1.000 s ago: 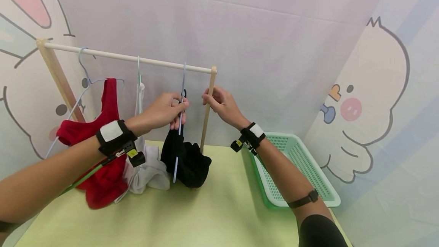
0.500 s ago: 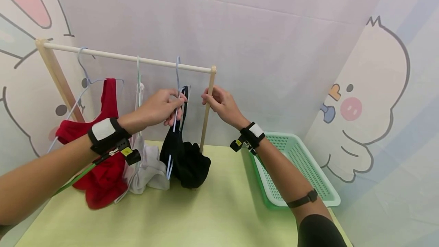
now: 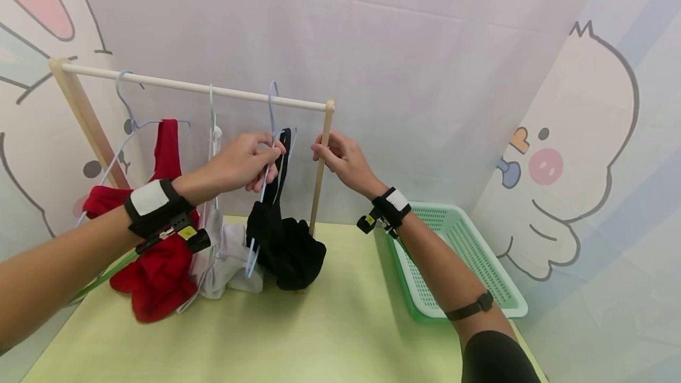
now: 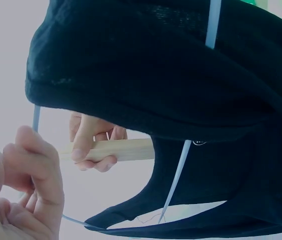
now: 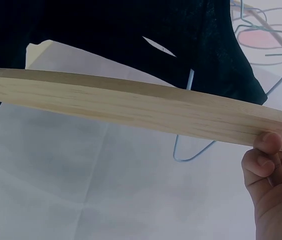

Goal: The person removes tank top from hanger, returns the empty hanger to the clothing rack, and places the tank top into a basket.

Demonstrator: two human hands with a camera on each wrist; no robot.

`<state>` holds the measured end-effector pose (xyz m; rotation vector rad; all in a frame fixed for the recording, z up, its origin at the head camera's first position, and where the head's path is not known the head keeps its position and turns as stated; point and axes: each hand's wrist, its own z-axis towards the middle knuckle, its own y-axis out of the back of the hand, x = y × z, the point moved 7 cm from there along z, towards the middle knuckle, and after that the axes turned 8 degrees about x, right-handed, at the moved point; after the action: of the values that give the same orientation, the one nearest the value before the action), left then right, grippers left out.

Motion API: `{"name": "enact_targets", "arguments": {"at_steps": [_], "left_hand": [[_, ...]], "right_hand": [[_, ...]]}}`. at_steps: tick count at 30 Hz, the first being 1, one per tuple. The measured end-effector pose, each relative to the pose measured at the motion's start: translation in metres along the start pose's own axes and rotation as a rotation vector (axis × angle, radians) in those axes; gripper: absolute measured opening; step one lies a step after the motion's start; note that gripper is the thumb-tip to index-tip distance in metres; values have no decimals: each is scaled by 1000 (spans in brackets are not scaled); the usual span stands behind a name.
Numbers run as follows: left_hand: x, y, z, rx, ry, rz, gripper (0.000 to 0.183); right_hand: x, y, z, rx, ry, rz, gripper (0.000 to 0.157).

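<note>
Pale cartoon-printed backdrop (image 3: 404, 70) stands behind the rack. Yellow-green table (image 3: 346, 330) spreads out under and in front of the rack.

Rack (image 3: 239, 94) itself: white rail across the top, pale wood post at each end.

Green basket (image 3: 468, 253) sits on the table, well apart to the right of the rack, perforated sides.

Red garment (image 3: 159, 276) hangs toward the rack's left end, lower part bunched on the table. Black garment (image 3: 298, 253) is by the rack's right post, well below the rail, bunched at the bottom, strap running up over the hanger's arm. White garment (image 3: 234, 268) is below the rack's rail, between the red and the black.

My right hand (image 3: 343, 158): thumb and fingers pinching the rack's right post, below the rail end. My left hand (image 3: 245, 161): just left of that post and below the rail, pinching the blue hanger (image 3: 270, 106). The right-hand pinch on the wood shows clearly in the right wrist view.

That hanger is tilted, its arms running through the black fabric; the hook's curve rises above the rack's rail. Can't tell if the hook bears on it.

Pale green hanger (image 3: 211, 100) is at the rack's rail, above the white garment. Second blue hanger (image 3: 134, 125) hooks over the rail near the rack's left post, carrying the red.
</note>
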<state>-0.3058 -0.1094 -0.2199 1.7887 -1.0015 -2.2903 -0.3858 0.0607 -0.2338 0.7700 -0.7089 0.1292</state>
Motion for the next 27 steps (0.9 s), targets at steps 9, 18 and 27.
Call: {"name": "enact_targets", "arguments": {"at_steps": [9,18,27], "left_hand": [[-8,3,-4,10,-25,24,27],[-12,2,-13,45,-36,71,29],[-15,4,-26,64,-60,82,27]], "right_hand": [[-7,-1,2,-7,-2,-5,15],[-19,-1,2,-20,-14,2,12],[-17,-1,2,-25,-3,-20,12]]}}
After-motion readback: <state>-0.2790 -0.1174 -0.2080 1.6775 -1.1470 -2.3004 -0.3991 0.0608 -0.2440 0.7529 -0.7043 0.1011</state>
